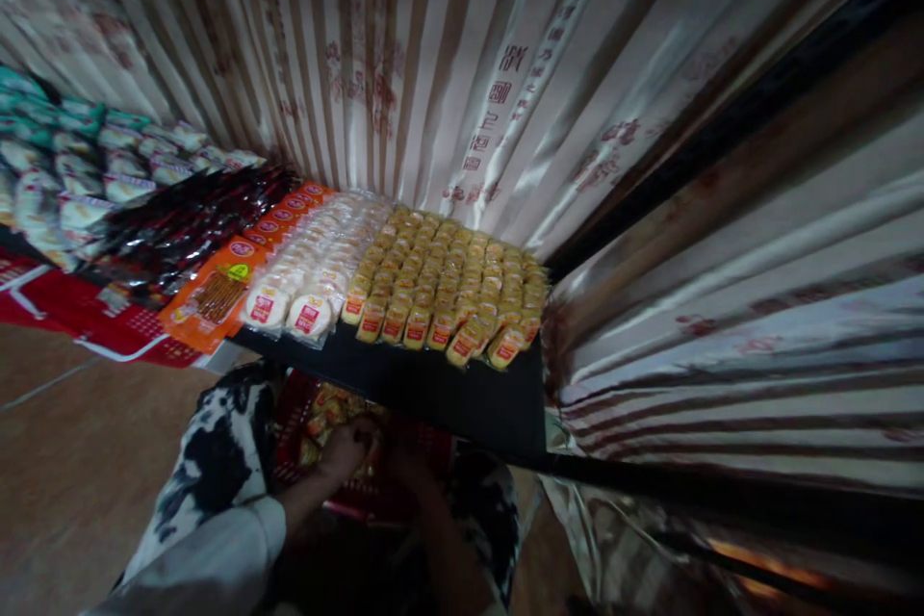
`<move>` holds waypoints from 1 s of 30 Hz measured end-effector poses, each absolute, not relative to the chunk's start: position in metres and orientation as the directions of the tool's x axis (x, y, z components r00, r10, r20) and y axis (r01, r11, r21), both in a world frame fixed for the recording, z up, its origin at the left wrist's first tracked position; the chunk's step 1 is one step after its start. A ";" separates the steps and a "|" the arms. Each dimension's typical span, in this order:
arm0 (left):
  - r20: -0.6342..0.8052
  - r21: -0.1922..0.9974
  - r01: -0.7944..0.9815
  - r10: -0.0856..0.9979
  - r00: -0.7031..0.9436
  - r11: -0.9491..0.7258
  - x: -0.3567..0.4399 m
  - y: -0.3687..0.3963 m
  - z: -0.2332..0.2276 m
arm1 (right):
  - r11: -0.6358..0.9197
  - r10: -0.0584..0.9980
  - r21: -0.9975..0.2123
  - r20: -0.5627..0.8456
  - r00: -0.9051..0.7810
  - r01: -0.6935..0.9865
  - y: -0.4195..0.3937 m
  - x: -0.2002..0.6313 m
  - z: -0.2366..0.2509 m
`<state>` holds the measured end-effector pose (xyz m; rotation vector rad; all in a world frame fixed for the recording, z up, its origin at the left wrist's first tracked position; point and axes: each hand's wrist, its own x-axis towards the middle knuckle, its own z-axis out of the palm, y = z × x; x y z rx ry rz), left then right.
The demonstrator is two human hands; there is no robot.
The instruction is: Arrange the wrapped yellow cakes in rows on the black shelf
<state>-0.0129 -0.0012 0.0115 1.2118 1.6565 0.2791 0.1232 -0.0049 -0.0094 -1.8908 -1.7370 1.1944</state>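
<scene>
While pleated cream curtains [404,48] with faded red characters too blurred to read fill the whole background, a dark tabletop [462,395] juts toward the camera, its near edge bare and black. Rows of small yellow snack packets [451,284] with red labels cover its right half up to the right edge; the label print is too small to make out. Just beside them on the left lie rows of pale round wrapped cakes [318,265], also red-labelled, then a strip of orange packets [217,294] running back from the near left corner, their writing illegible. Farther left sit dark glossy packets [180,231] and, cut off by the frame, stacks of white and green bags [64,164].

Below the tabletop's near edge, in deep shadow, a red basket [361,491] holds yellowish packets [328,409]; much of it is hidden by the arms and the overhang. Black-and-white patterned clothing [217,452] frames it on both sides. The left hand [346,448] reaches into the basket, resting on the packets, fingers curled, though whether they clamp one I cannot tell. The right hand [404,452] is close beside it over the basket, so dark that its fingers cannot be made out.
</scene>
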 end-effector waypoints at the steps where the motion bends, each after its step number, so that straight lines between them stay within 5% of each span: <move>1: -0.568 0.692 0.557 0.822 0.028 0.459 -0.015 -0.002 0.019 | -0.225 0.919 -0.709 -0.382 -0.096 0.668 -0.007 0.125 -0.009; 9: -0.375 0.831 0.457 0.926 0.039 0.317 -0.021 -0.019 0.058 | -0.268 0.902 -0.776 -0.411 -0.136 0.571 -0.029 0.131 0.015; 15: -0.488 0.812 0.405 0.869 0.078 0.420 -0.016 -0.027 0.082 | -0.278 0.942 -0.898 -0.324 -0.085 0.340 -0.032 0.134 0.051; 21: -0.175 0.902 0.412 0.981 0.082 0.126 -0.008 -0.013 0.117 | -0.189 0.980 -0.959 -0.198 -0.022 0.210 -0.030 0.141 0.097; 30: 0.009 0.899 0.427 0.981 0.194 -0.093 0.036 0.029 0.162 | -0.117 0.940 -0.938 0.002 0.341 0.327 -0.031 0.166 0.118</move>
